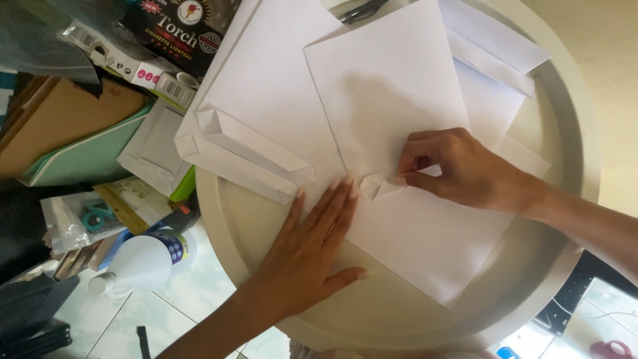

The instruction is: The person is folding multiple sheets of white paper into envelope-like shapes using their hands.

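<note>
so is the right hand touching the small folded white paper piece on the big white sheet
Touching. The head view shows the right hand pinching the small folded white paper piece between its fingertips, on the big white sheet, with no gap visible.

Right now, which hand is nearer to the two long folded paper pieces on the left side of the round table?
Left. The left hand lies flat with its fingertips just below-right of the folded paper pieces; the right hand pinches a small fold farther right.

White paper sheet lies flat, corner folded over.
</note>
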